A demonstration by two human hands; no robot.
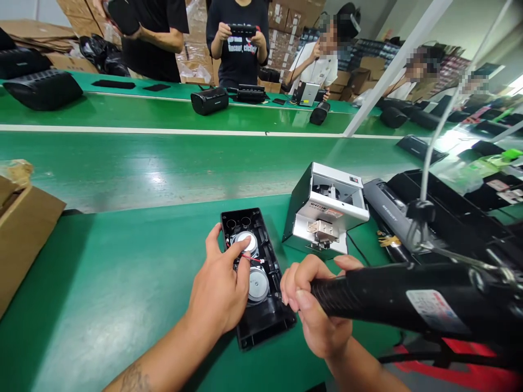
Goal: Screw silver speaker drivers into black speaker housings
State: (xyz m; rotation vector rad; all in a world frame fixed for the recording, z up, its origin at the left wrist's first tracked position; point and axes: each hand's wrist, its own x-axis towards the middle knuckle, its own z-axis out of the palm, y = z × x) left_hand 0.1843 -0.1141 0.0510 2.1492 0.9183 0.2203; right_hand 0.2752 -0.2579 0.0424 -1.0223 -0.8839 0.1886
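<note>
An open black plastic speaker housing (265,324) lies on the green belt in front of me, with two round silver-faced drivers (258,284) seated inside it. My left hand (218,288) grips the housing, its thumb and fingers over the upper driver and beside a thin red-and-white wire (254,258). My right hand (314,305) wraps around a black electric screwdriver (392,291), whose tip meets the housing's right edge. A coiled cable (425,218) rises from the tool.
A white-and-black screw feeder (322,212) stands just beyond the housing. Black and grey speaker parts (417,218) are stacked at right, and a cardboard box (24,234) sits at left. Across the belt, several people handle black speakers beside a metal post (392,71).
</note>
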